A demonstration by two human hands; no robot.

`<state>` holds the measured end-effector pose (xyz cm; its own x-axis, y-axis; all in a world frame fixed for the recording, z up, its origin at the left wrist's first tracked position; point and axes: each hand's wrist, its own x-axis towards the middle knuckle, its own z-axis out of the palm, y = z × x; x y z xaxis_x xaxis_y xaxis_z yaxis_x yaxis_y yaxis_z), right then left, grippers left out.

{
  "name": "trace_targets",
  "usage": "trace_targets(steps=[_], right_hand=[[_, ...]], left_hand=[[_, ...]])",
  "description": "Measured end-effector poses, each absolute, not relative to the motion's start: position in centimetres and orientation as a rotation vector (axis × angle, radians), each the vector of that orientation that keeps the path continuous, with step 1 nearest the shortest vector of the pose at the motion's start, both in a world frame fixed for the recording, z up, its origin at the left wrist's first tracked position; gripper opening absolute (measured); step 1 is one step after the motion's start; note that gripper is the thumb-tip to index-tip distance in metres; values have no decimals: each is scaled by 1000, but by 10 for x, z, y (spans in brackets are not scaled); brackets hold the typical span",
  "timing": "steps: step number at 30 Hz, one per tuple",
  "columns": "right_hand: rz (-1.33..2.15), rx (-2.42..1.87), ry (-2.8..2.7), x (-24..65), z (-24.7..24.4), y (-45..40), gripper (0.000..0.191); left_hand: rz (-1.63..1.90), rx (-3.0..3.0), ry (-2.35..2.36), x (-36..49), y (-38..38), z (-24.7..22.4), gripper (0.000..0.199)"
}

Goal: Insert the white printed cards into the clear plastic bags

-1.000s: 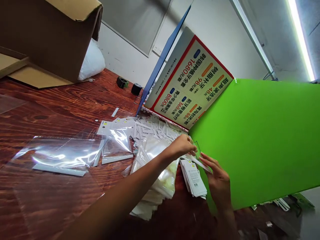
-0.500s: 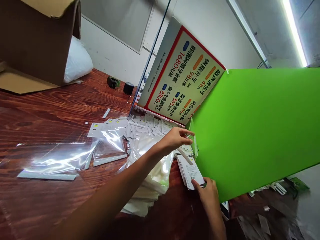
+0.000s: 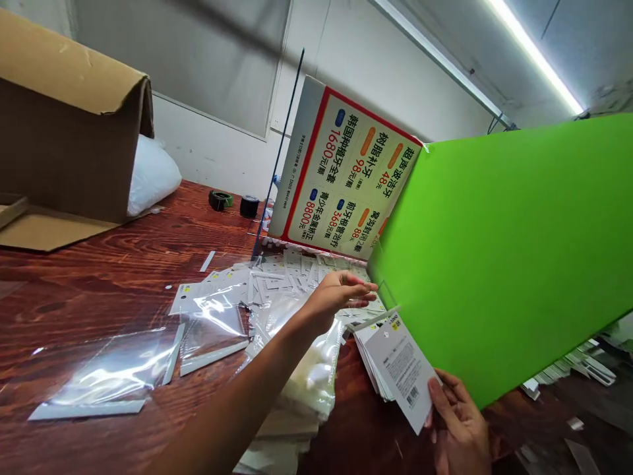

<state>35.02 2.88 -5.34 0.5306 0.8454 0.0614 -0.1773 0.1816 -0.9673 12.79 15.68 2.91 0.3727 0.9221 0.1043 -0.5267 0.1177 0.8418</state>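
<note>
My right hand (image 3: 459,419) grips the lower corner of a white printed card (image 3: 406,369) between thumb and fingers. The card has a barcode, a yellow mark and a hole near its top. Behind it lies a stack of similar cards (image 3: 370,366). My left hand (image 3: 346,293) has its fingertips pinched together above the stack. A thin clear plastic bag (image 3: 390,294) shows faintly at those fingertips, mostly lost against the green. Below my left forearm sits a thick pile of clear bags (image 3: 314,376).
A green board (image 3: 504,257) and a printed price board (image 3: 346,175) stand upright around a heap of bagged cards (image 3: 297,270). Loose clear bags (image 3: 113,369) lie at left. Behind are tape rolls (image 3: 248,206) and a cardboard box (image 3: 69,145) with a white bundle (image 3: 153,175).
My right hand has moved right and drawn a card partly out from the stack. My left hand stays near the same place with the clear plastic. The camera view has shifted.
</note>
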Motion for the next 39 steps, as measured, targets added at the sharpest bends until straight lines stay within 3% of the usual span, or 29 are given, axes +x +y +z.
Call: trace_targets(steps=[18, 29, 34, 39], right_hand=[[709, -1119, -746, 304, -31, 57, 58], [611, -1087, -1021, 292, -37, 54, 80], [699, -1101, -1118, 276, -26, 60, 57], [655, -1024, -1098, 269, -20, 85, 54]], left_hand=[[928, 1189, 583, 140, 152, 17, 36], [701, 1398, 409, 127, 147, 22, 29], [764, 1391, 400, 117, 149, 26, 30], [737, 1466, 431, 100, 156, 31, 36]])
